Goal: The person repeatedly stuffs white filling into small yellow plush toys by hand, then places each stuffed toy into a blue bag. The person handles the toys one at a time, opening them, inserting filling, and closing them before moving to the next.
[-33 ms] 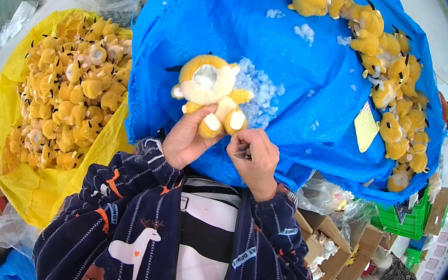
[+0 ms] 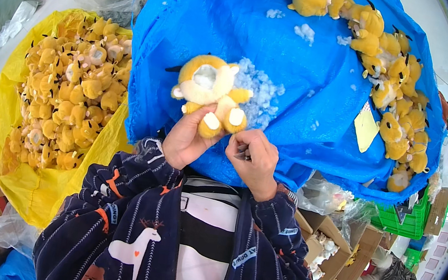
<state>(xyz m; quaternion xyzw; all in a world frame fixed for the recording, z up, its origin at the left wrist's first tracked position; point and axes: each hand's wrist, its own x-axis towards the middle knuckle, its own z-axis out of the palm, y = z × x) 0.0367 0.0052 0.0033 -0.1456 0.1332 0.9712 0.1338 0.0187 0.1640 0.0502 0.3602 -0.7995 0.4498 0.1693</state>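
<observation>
A worker's left hand (image 2: 185, 141) has a close grip on a yellow plush toy (image 2: 224, 93), just above the centre of the frame, over a blue sheet (image 2: 331, 92). The right hand (image 2: 256, 156), just beside the toy's feet, has its fingers pinched together on a small dark object (image 2: 243, 152) too hidden to identify. Work on the toy looks partway along: ears, arms and legs are in place and the body appears filled out, but a round opening in the face remains uncovered, white stuffing (image 2: 205, 76) showing inside; that gap seems to be what is left. The toy's front faces the camera, head toward the upper left and feet toward the lower right, its long axis slanting between the two. Loose fluff (image 2: 263, 96) lies beside it, while a heap of toys (image 2: 69, 98) fills a yellow bag (image 2: 22, 196) at left and a row of toys (image 2: 390, 131) lines the upper right.
</observation>
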